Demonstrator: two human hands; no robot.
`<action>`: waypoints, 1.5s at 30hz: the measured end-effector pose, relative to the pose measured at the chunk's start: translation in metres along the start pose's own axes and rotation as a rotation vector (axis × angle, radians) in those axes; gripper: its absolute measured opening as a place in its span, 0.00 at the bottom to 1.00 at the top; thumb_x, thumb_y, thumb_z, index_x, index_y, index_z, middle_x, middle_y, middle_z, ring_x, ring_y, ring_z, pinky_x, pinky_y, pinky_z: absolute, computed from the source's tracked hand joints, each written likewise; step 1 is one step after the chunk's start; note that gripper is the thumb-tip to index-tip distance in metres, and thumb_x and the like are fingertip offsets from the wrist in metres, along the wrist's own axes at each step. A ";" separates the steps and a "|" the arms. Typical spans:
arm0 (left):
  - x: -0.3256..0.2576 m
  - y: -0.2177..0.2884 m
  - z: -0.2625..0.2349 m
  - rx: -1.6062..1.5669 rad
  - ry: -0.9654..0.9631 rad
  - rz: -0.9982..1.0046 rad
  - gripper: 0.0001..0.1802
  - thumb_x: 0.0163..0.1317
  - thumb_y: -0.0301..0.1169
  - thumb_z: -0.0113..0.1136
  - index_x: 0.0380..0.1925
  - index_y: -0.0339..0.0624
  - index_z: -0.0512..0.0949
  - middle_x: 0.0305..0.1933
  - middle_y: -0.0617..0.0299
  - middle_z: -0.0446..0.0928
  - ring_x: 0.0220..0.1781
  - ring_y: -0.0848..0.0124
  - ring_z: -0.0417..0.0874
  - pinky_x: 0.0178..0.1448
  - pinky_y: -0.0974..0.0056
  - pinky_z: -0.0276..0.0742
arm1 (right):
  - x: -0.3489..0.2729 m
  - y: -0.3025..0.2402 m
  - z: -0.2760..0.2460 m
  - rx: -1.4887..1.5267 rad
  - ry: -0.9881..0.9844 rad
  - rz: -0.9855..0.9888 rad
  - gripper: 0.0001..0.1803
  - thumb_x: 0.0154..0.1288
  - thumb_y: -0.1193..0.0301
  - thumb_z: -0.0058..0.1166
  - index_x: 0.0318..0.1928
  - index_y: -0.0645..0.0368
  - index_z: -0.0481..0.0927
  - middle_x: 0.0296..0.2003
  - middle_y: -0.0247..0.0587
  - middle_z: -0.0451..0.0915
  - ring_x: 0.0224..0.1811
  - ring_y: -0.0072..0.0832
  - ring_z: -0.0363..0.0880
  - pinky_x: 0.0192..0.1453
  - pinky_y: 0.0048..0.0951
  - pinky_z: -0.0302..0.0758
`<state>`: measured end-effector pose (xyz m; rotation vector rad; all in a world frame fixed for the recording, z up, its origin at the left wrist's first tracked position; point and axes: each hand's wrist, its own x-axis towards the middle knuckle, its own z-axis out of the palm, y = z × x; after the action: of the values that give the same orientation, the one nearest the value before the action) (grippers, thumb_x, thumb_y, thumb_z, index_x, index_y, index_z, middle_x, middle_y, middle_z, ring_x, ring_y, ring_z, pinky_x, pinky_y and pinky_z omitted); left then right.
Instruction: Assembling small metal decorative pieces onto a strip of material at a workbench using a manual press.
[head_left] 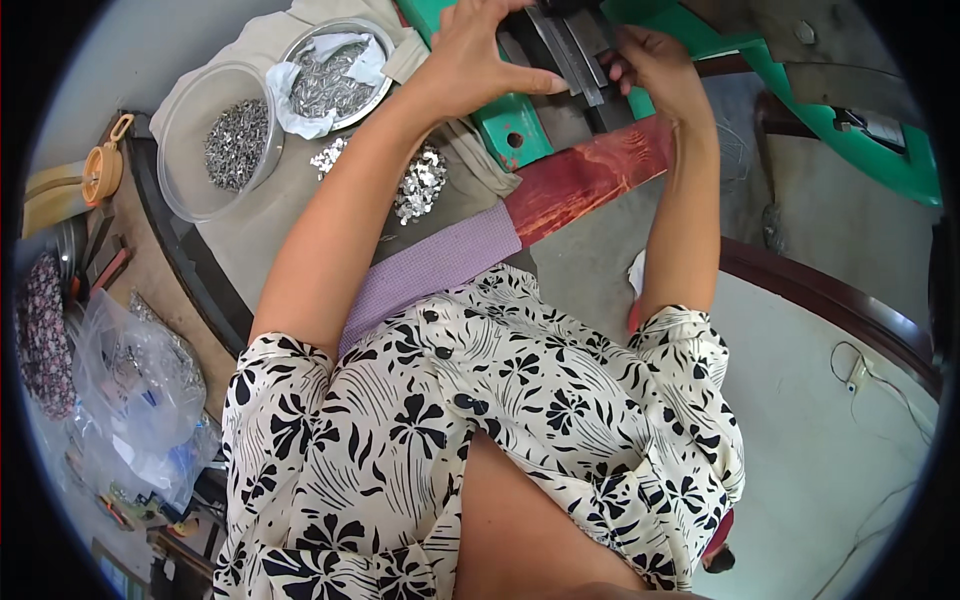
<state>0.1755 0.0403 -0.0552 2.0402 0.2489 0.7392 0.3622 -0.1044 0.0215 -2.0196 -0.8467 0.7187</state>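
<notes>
Green machine (510, 125) biggest, top of view — dark grooved metal rail (567, 50) on it, sitting between both hands; work looks in hand there, mid-batch by my judgement. Clear plastic tub (175, 150), upper L, holds a heap of small grey metal pcs (237, 145), well below the rim, so that lot isn't a full tub. Metal bowl (385, 95) w/ white lining, just beside tub, holds more silvery pcs (335, 85); can't tell which lot is done vs. left, prob. one of each.

L hand (475, 65) at rail's left side: thumb stretched out toward rail, spread well away from the index; other fingertips cut off by top edge, can't tell if they grip anything. R hand (662, 75) at rail's right side, fingers curled in, a bit blurred — pinching or just resting, can't tell. Loose shiny flakes (420, 185) on the cloth near bowl, partly hidden by L forearm; finished, waiting or scrap unclear. Smallest: no single pc visible at the rail, so current pc's stage can't be told
</notes>
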 end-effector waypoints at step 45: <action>-0.088 0.033 -0.174 -0.613 0.380 -0.311 0.14 0.69 0.28 0.62 0.51 0.33 0.82 0.45 0.61 0.84 0.43 0.75 0.84 0.50 0.72 0.79 | -0.003 -0.129 0.187 0.707 -0.328 -0.461 0.10 0.69 0.71 0.61 0.36 0.68 0.82 0.31 0.38 0.84 0.29 0.23 0.83 0.36 0.24 0.83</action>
<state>-0.0014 0.1050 0.0055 1.2415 0.4775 0.8721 0.1843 0.0368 0.0356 -1.0488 -1.0161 0.9255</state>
